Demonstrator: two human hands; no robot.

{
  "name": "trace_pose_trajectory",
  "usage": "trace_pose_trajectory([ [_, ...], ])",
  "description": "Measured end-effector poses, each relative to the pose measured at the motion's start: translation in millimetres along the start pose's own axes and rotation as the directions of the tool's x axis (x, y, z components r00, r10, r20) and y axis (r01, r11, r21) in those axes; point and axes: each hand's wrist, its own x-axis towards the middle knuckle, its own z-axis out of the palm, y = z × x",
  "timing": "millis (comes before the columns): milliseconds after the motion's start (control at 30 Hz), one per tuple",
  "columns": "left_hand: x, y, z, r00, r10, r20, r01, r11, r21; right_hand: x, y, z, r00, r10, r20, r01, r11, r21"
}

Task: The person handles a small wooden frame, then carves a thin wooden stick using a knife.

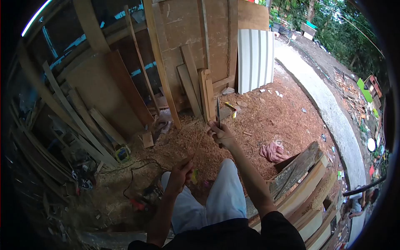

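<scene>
My right hand (pixel 223 136) is closed around the handle of a knife (pixel 218 111), its dark blade pointing up and away from me. In my left hand (pixel 181 176), lower and nearer my lap, the fingers are wrapped round a thin wooden stick (pixel 199 143). The stick slants up from the left fist, and its far end meets the fingers of my right hand near the base of the blade. Whether the blade touches the stick I cannot tell. Both hands are above my knees, over a floor strewn with wood shavings (pixel 266 118).
Boards (pixel 208 96) lean on the wooden wall ahead; more planks (pixel 100 129) stand at left. Stacked timber (pixel 306 179) lies at my right. A pink cloth (pixel 275 152), a yellow tape measure (pixel 123 154) and a dark cord (pixel 131 177) are on the ground. A corrugated sheet (pixel 255 60) stands behind.
</scene>
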Motion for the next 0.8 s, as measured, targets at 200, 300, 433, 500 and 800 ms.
trace_pose_trajectory([
  [200,-3,-5,4,0.999,0.049,0.024,-0.050,0.998,0.040,-11,-19,11,0.976,-0.208,0.068,0.197,0.970,0.139],
  [300,-1,5,8,0.997,0.070,0.037,-0.072,0.996,0.058,-27,-36,20,0.983,-0.159,0.093,0.153,0.986,0.066],
  [433,-1,19,12,0.994,0.050,0.100,-0.040,0.994,-0.097,-39,-57,31,0.961,-0.231,0.153,0.230,0.973,0.027],
  [500,-7,24,14,0.991,0.023,0.129,-0.005,0.990,-0.140,-41,-66,32,0.950,-0.274,0.152,0.271,0.962,0.042],
  [800,-34,41,38,0.962,0.264,0.076,-0.264,0.964,-0.001,-64,-88,45,0.953,-0.303,-0.005,0.303,0.953,-0.029],
])
